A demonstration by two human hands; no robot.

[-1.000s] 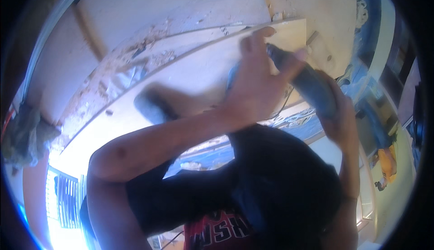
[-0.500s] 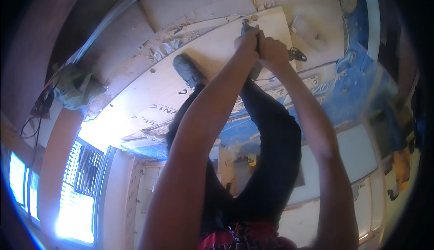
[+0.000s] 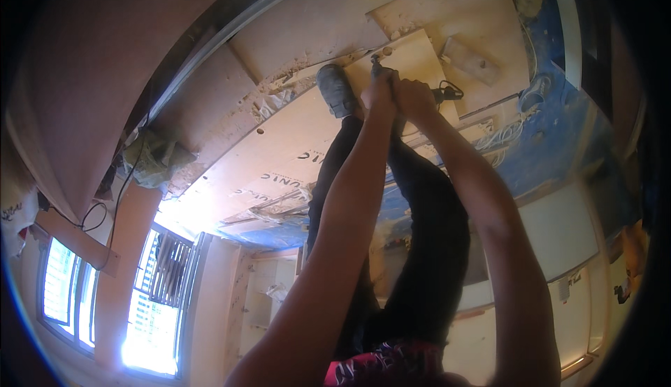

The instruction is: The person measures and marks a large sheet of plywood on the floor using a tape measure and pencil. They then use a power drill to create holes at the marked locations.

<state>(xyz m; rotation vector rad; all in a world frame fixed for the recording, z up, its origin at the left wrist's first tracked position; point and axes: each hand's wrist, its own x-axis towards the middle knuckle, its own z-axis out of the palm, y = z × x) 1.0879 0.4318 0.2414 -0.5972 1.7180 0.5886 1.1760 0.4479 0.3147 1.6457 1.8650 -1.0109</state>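
Note:
My left hand and my right hand are closed side by side around a dark hand-held power tool. Most of its body is hidden by my fingers, so its exact kind does not show. Its narrow front end points away from me, close to a round hole in a pale plywood board. Beyond my right hand, a dark part with a black loop sticks out. My left shoe rests on the board, left of my hands.
Wood chips and scraps lie along the board's far edge. A flat wooden piece sits right of the tool. Coiled pale cord lies on blue floor sheeting. A crumpled greenish bag is at the left, near bright windows.
My left shoe has moved forward along the board, closer to my hands. The whole view has shifted. Both hands still grip the tool near the same hole.

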